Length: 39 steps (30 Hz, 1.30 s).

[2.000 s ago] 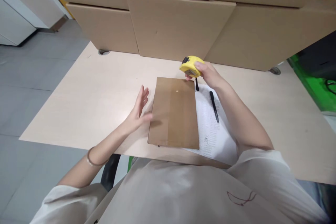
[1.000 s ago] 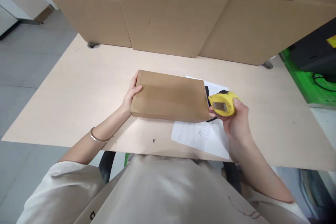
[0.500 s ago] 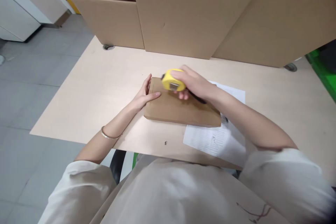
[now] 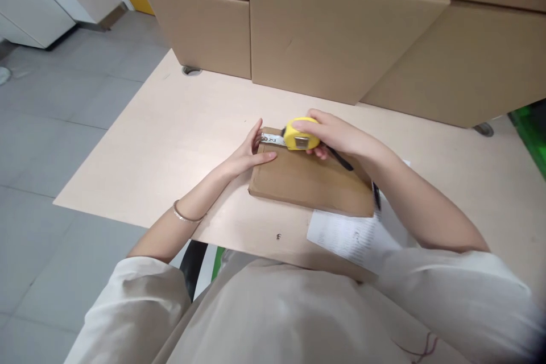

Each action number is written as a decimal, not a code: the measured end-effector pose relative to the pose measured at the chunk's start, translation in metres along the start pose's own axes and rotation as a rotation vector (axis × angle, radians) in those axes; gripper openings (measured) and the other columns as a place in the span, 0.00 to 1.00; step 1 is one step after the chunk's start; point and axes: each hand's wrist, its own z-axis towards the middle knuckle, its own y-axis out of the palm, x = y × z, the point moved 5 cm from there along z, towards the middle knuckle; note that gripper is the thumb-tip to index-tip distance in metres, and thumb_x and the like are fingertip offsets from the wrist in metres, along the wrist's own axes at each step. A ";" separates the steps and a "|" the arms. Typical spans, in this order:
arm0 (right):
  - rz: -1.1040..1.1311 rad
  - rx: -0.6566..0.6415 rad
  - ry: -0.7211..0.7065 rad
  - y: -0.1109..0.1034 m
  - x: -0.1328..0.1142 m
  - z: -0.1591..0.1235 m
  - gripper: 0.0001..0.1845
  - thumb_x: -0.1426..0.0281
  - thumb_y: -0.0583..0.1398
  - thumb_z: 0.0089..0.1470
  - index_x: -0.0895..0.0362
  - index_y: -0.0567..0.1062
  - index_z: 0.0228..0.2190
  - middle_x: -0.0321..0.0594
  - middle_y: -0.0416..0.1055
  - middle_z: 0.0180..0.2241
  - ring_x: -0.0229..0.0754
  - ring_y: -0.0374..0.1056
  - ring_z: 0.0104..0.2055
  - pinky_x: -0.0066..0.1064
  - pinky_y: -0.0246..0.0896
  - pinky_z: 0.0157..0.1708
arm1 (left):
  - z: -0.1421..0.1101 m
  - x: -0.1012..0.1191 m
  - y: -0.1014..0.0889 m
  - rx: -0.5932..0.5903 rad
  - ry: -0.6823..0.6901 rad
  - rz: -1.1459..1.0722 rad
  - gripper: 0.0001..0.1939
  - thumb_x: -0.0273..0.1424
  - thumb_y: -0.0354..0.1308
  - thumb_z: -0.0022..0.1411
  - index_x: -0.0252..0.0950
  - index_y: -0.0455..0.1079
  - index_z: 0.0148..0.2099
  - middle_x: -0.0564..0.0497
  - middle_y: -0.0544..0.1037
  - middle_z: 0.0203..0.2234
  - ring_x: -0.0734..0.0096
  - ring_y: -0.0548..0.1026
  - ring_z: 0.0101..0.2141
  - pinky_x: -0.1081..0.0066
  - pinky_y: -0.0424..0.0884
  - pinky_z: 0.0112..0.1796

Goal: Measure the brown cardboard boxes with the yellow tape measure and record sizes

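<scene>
A flat brown cardboard box [image 4: 311, 185] lies lengthwise on the table in front of me. My left hand [image 4: 251, 153] grips its left end, thumb on top and fingers along the side. In my right hand [image 4: 330, 132] is a yellow tape measure [image 4: 302, 133], held above the box's far edge. A short length of its metal blade [image 4: 273, 139] is pulled out to the left, its tip at the box's left end by my left fingers. The black wrist strap [image 4: 341, 160] hangs from the case over the box.
Printed paper [image 4: 345, 236] lies partly under the box, with a black pen [image 4: 376, 196] at the box's right end. Large cardboard boxes [image 4: 324, 34] are stacked along the back of the table [image 4: 149, 142]. A small dark mark [image 4: 278, 236] is near the front edge.
The box was turned from upright to lengthwise, and my left hand took its left end. My right hand brought the tape measure over the box, and a bit of blade came out.
</scene>
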 end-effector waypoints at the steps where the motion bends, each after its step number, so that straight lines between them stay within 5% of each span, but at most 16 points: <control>1: -0.028 0.037 0.044 -0.009 0.004 -0.010 0.30 0.46 0.79 0.61 0.50 0.70 0.38 0.38 0.75 0.23 0.40 0.66 0.18 0.32 0.55 0.13 | 0.001 -0.003 -0.001 -0.008 -0.025 0.001 0.72 0.54 0.83 0.58 0.46 0.46 0.91 0.36 0.60 0.85 0.25 0.56 0.84 0.32 0.51 0.82; 4: -0.091 0.114 0.118 -0.024 0.011 -0.028 0.27 0.45 0.76 0.64 0.50 0.70 0.38 0.40 0.77 0.26 0.39 0.64 0.19 0.31 0.54 0.13 | 0.004 -0.007 -0.004 -0.006 -0.046 -0.007 0.65 0.53 0.84 0.56 0.49 0.58 0.88 0.40 0.59 0.86 0.26 0.55 0.84 0.33 0.51 0.82; 8: -0.129 0.173 0.116 -0.026 0.016 -0.026 0.28 0.44 0.75 0.63 0.50 0.70 0.37 0.42 0.77 0.28 0.39 0.65 0.21 0.31 0.50 0.13 | 0.012 -0.011 -0.009 0.067 -0.074 -0.120 0.46 0.63 0.67 0.69 0.48 0.70 0.81 0.45 0.65 0.84 0.31 0.58 0.84 0.34 0.52 0.82; 15: -0.110 0.176 0.118 -0.030 0.016 -0.036 0.29 0.42 0.74 0.63 0.50 0.70 0.37 0.42 0.78 0.28 0.41 0.67 0.23 0.31 0.53 0.16 | 0.016 -0.007 -0.015 0.052 -0.067 -0.005 0.53 0.66 0.68 0.66 0.42 0.68 0.82 0.36 0.69 0.81 0.27 0.62 0.82 0.32 0.55 0.80; 21: -0.100 0.286 0.014 -0.098 0.033 -0.098 0.22 0.46 0.68 0.64 0.50 0.73 0.34 0.40 0.77 0.24 0.37 0.54 0.17 0.33 0.45 0.16 | 0.014 -0.001 -0.013 0.045 -0.080 -0.070 0.52 0.65 0.71 0.65 0.41 0.70 0.79 0.37 0.77 0.76 0.27 0.68 0.79 0.35 0.61 0.79; 25: -0.078 0.386 0.104 -0.139 0.065 -0.131 0.19 0.48 0.66 0.61 0.50 0.76 0.34 0.41 0.77 0.23 0.38 0.52 0.18 0.34 0.45 0.16 | 0.012 0.004 -0.011 0.060 -0.116 -0.060 0.55 0.66 0.71 0.64 0.39 0.67 0.80 0.36 0.74 0.78 0.27 0.66 0.79 0.37 0.60 0.79; 30: -0.022 0.385 0.160 -0.133 0.090 -0.132 0.24 0.43 0.65 0.59 0.51 0.74 0.36 0.42 0.77 0.23 0.39 0.52 0.17 0.35 0.44 0.17 | 0.009 0.007 -0.008 0.068 -0.148 -0.050 0.58 0.67 0.71 0.64 0.37 0.63 0.82 0.35 0.73 0.78 0.29 0.66 0.79 0.40 0.62 0.79; 39: -0.025 0.366 0.121 -0.125 0.086 -0.123 0.25 0.43 0.64 0.63 0.52 0.74 0.34 0.40 0.74 0.21 0.37 0.52 0.16 0.34 0.46 0.17 | 0.008 0.007 -0.007 0.067 -0.169 -0.056 0.60 0.69 0.72 0.62 0.38 0.63 0.81 0.36 0.74 0.76 0.31 0.67 0.79 0.42 0.63 0.79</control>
